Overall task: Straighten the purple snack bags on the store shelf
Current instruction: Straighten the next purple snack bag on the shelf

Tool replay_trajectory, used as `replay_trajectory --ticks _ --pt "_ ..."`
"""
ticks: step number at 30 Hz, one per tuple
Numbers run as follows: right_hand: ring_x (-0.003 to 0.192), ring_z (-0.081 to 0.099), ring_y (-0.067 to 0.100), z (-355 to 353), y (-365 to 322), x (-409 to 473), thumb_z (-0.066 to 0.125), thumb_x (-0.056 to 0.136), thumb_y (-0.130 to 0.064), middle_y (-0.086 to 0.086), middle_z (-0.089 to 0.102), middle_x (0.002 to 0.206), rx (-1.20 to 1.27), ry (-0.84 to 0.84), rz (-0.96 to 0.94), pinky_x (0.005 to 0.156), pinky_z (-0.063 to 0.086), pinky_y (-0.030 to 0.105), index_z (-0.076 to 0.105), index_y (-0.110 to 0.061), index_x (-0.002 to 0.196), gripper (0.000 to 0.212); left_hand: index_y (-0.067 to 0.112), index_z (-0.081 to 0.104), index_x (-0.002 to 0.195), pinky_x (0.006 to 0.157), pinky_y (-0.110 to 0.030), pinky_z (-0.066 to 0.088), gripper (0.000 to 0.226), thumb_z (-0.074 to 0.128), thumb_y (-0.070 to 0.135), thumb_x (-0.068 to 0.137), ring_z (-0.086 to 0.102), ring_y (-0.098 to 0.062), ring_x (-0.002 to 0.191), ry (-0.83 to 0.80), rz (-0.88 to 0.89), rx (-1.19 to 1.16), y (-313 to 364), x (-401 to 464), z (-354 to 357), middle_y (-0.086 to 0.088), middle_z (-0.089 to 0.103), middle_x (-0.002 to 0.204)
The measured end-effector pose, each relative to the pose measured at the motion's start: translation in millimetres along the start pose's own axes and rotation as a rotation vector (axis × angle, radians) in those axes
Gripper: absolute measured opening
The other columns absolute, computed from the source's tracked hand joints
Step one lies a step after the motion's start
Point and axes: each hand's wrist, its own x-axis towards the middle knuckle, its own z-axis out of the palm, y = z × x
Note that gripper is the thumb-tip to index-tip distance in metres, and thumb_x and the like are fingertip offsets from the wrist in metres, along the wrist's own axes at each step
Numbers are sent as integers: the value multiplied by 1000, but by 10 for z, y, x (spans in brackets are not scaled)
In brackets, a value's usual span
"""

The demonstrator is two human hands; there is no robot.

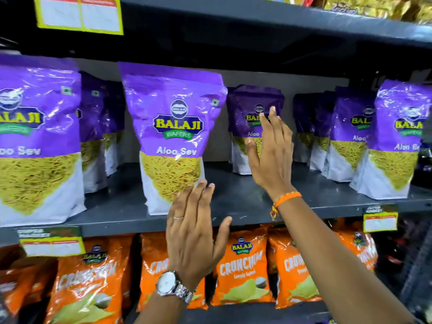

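Several purple snack bags stand in rows on a dark grey shelf [245,202]. The middle front bag [174,136] stands upright near the shelf's front edge. My left hand [194,232], wearing a watch and a ring, is flat and open, its fingertips just at that bag's lower right corner. Further back, a smaller-looking purple bag [247,108] stands alone deep on the shelf. My right hand [271,157], with an orange thread at the wrist, is raised open in front of that rear bag, covering its right half. Neither hand holds anything.
More purple bags stand at the far left [35,136] and in a row at the right [397,141]. Orange snack bags [243,270] fill the shelf below. Price tags [52,244] hang on the shelf edge. A dark shelf board [257,22] runs overhead.
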Motion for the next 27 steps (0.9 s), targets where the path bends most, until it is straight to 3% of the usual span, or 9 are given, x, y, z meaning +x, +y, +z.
replay_trajectory --ticks 5,10,17,27 --pt "145 35 34 259 408 170 60 95 -26 10 31 168 -81 -173 59 99 50 61 41 -13 153 63 10 52 146 120 -47 34 61 48 49 99 42 -28 146 -84 19 25 317 123 364 -6 53 151" --pt "150 28 33 511 623 237 57 100 -41 12 32 165 -135 -332 69 104 43 64 37 -18 156 64 11 52 147 117 -45 36 62 46 50 99 47 -29 141 -158 20 122 375 19 617 -6 55 150" --pt "145 29 48 818 760 303 57 94 -56 7 26 168 -240 -365 78 105 42 69 30 -24 159 77 13 63 135 99 -43 41 54 42 49 101 63 -29 115 -141 113 241 285 -153 737 -6 67 134" --pt "150 22 47 984 853 282 60 99 -43 -1 19 172 -231 -466 67 99 47 63 30 -27 159 69 13 71 121 92 -42 41 49 45 48 99 68 -30 105 -46 144 327 266 -161 838 -5 73 121"
